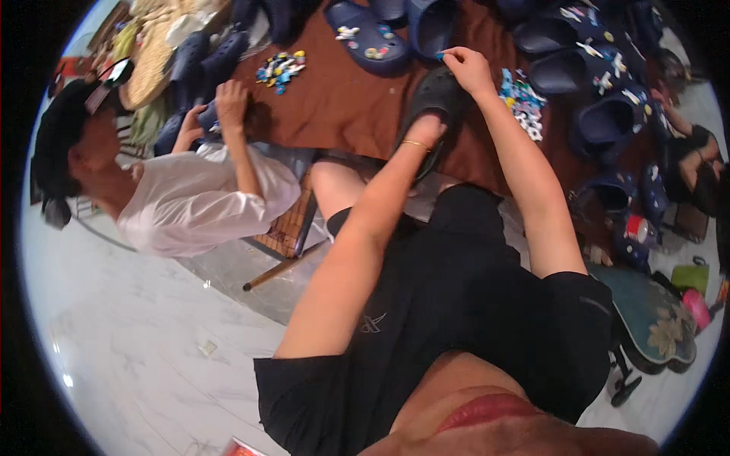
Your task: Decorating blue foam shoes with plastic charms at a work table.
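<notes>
My left hand (430, 124), below a thin gold band on the wrist, reaches into the opening of a black clog (436, 93). Its fingers are hidden inside the shoe. The clog is held toe away from me at the near edge of the brown-covered table (334, 114). Over the toe, my right hand (470, 70) pinches a tiny blue piece (440, 55), perhaps a shoe charm. Just right of that wrist lies a heap of blue and white charms (523, 105). Beyond the toe sits a navy clog (369, 39) with charms fixed on it.
A co-worker in a white shirt (198, 201) sits at my left, both hands on a navy clog. Another charm pile (281, 71) lies near them. Navy clogs (601, 125) line the table's right side. Another person (692, 163) is farther right, behind a green padded seat (658, 319).
</notes>
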Demonstrator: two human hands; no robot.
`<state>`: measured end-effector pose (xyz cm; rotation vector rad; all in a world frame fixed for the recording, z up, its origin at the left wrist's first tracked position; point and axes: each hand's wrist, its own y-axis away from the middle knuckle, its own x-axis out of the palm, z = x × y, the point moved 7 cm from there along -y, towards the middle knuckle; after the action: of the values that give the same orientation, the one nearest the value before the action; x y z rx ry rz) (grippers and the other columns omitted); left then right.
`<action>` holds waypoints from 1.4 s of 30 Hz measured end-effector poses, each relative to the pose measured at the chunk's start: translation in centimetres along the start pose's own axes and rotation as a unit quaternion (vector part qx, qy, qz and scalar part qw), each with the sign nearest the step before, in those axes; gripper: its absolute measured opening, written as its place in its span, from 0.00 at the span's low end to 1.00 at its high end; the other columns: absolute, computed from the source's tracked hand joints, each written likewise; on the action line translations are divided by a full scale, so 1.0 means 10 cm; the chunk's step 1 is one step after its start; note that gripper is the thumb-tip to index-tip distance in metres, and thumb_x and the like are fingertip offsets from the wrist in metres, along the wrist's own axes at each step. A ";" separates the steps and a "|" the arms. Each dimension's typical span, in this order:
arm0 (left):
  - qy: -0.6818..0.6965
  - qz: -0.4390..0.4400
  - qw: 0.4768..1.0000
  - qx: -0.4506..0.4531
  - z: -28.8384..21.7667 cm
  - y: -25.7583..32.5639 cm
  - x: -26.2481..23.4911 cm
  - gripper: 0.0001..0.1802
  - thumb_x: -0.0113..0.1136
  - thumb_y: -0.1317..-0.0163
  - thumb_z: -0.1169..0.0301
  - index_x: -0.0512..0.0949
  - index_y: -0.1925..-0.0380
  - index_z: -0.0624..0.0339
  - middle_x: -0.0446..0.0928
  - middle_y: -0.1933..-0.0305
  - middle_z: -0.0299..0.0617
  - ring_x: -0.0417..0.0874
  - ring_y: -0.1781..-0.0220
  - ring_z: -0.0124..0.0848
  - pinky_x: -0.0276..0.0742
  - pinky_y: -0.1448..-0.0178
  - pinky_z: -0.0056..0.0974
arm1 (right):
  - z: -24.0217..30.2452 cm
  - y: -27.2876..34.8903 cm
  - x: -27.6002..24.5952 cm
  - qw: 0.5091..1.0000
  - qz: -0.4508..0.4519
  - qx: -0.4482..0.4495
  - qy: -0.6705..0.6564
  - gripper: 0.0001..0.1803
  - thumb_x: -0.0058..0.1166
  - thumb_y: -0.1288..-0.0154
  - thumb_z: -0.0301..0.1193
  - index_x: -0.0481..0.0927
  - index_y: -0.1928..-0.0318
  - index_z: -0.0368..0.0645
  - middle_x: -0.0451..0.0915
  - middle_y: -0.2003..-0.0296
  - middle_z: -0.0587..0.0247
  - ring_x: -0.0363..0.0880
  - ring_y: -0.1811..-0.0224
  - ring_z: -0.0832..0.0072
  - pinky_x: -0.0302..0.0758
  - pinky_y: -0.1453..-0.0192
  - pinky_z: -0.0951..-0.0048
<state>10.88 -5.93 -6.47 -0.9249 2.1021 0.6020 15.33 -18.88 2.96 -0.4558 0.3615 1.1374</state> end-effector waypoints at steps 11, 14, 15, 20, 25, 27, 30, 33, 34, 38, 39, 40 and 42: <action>0.016 -0.007 1.000 0.000 -0.30 0.10 -0.11 0.17 0.50 0.47 0.63 0.75 0.68 0.69 0.74 0.63 0.61 0.75 0.60 0.51 0.69 0.53 0.49 | -0.48 1.01 -0.39 0.994 -0.032 0.062 -0.080 0.10 0.54 0.47 0.30 0.79 0.65 0.39 0.79 0.74 0.62 0.74 0.72 0.80 0.69 0.67 0.79; 0.010 -0.010 1.000 -0.004 -0.27 0.10 -0.14 0.17 0.50 0.47 0.63 0.75 0.68 0.69 0.74 0.63 0.61 0.75 0.60 0.51 0.69 0.53 0.49 | -0.32 1.12 -0.32 0.995 -0.055 0.010 -0.083 0.09 0.55 0.49 0.28 0.79 0.66 0.39 0.79 0.71 0.61 0.76 0.70 0.77 0.70 0.65 0.77; 0.009 0.047 0.998 -0.045 -0.22 0.09 -0.08 0.18 0.49 0.47 0.65 0.73 0.61 0.66 0.71 0.57 0.60 0.71 0.54 0.51 0.65 0.48 0.47 | -0.26 1.14 -0.33 0.994 -0.073 0.000 -0.077 0.08 0.55 0.49 0.27 0.80 0.67 0.40 0.78 0.71 0.60 0.76 0.69 0.74 0.70 0.65 0.76; -0.013 0.011 1.000 0.000 -0.22 0.12 -0.06 0.16 0.50 0.47 0.64 0.76 0.68 0.67 0.74 0.63 0.59 0.75 0.61 0.51 0.70 0.54 0.48 | -0.01 1.25 -0.35 0.993 -0.093 -0.070 0.000 0.07 0.54 0.50 0.26 0.80 0.67 0.41 0.76 0.73 0.59 0.75 0.70 0.66 0.71 0.65 0.72; -0.046 0.044 0.998 -0.014 -0.21 0.09 -0.05 0.13 0.48 0.47 0.67 0.78 0.74 0.66 0.75 0.67 0.59 0.76 0.64 0.51 0.71 0.57 0.48 | 0.18 1.27 -0.30 0.968 -0.099 -0.172 0.151 0.10 0.50 0.53 0.22 0.79 0.67 0.42 0.73 0.72 0.59 0.71 0.68 0.62 0.69 0.63 0.65; -0.050 0.033 0.998 -0.011 -0.12 0.09 0.03 0.12 0.47 0.49 0.70 0.78 0.74 0.66 0.76 0.67 0.59 0.77 0.65 0.50 0.72 0.59 0.48 | 0.19 1.33 -0.14 0.962 -0.091 -0.174 0.188 0.14 0.48 0.54 0.21 0.77 0.63 0.39 0.72 0.70 0.59 0.71 0.66 0.62 0.69 0.61 0.65; -0.039 0.016 0.999 0.003 -0.11 0.05 0.00 0.13 0.45 0.49 0.71 0.77 0.72 0.67 0.76 0.67 0.59 0.77 0.64 0.50 0.71 0.58 0.48 | 0.23 1.37 -0.08 0.968 -0.115 -0.130 0.183 0.16 0.46 0.56 0.20 0.76 0.61 0.37 0.72 0.68 0.56 0.70 0.63 0.60 0.69 0.58 0.65; -0.029 0.030 0.999 0.003 -0.12 0.06 0.00 0.15 0.45 0.47 0.67 0.76 0.67 0.67 0.73 0.63 0.61 0.76 0.61 0.52 0.70 0.55 0.49 | -0.05 1.31 -0.20 0.995 -0.076 -0.056 0.016 0.16 0.47 0.53 0.23 0.77 0.60 0.39 0.75 0.67 0.56 0.73 0.62 0.63 0.69 0.55 0.67; -0.029 0.009 1.000 -0.007 -0.06 0.06 0.02 0.15 0.46 0.48 0.66 0.76 0.67 0.66 0.73 0.63 0.61 0.75 0.61 0.52 0.70 0.55 0.50 | -0.20 1.25 -0.25 0.998 -0.037 -0.014 -0.049 0.16 0.48 0.52 0.24 0.77 0.59 0.39 0.76 0.67 0.55 0.75 0.62 0.65 0.70 0.54 0.69; -0.043 0.020 0.999 -0.015 -0.06 0.05 0.08 0.15 0.48 0.48 0.65 0.76 0.69 0.65 0.73 0.64 0.61 0.75 0.61 0.53 0.69 0.54 0.50 | -1.12 1.32 -0.67 0.971 -0.125 0.148 -0.137 0.12 0.49 0.46 0.27 0.77 0.60 0.39 0.78 0.73 0.67 0.73 0.72 0.81 0.70 0.65 0.81; -0.043 0.019 0.999 -0.019 -0.05 0.06 0.06 0.15 0.48 0.48 0.65 0.76 0.69 0.65 0.73 0.64 0.61 0.75 0.61 0.53 0.69 0.54 0.50 | -1.13 1.36 -0.76 0.974 -0.131 0.156 -0.100 0.12 0.50 0.46 0.27 0.78 0.60 0.40 0.78 0.73 0.65 0.74 0.72 0.80 0.70 0.65 0.80; -0.051 0.021 0.998 -0.024 -0.04 0.06 0.05 0.15 0.50 0.47 0.63 0.76 0.70 0.67 0.74 0.65 0.61 0.75 0.62 0.53 0.69 0.55 0.50 | -1.14 1.40 -0.81 0.975 -0.136 0.165 -0.063 0.11 0.50 0.47 0.27 0.78 0.61 0.41 0.78 0.74 0.64 0.74 0.73 0.79 0.70 0.66 0.79; -0.059 0.026 0.997 -0.030 0.00 0.05 0.06 0.16 0.51 0.47 0.62 0.76 0.71 0.68 0.74 0.66 0.60 0.75 0.63 0.53 0.70 0.56 0.50 | -1.09 1.45 -0.80 0.982 -0.120 0.147 -0.024 0.11 0.50 0.48 0.27 0.78 0.62 0.41 0.78 0.73 0.62 0.75 0.72 0.76 0.71 0.65 0.77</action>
<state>10.18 -5.90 -6.89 -0.8484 2.0184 0.7325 -1.57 -25.79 -4.75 -0.2039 0.4138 0.8424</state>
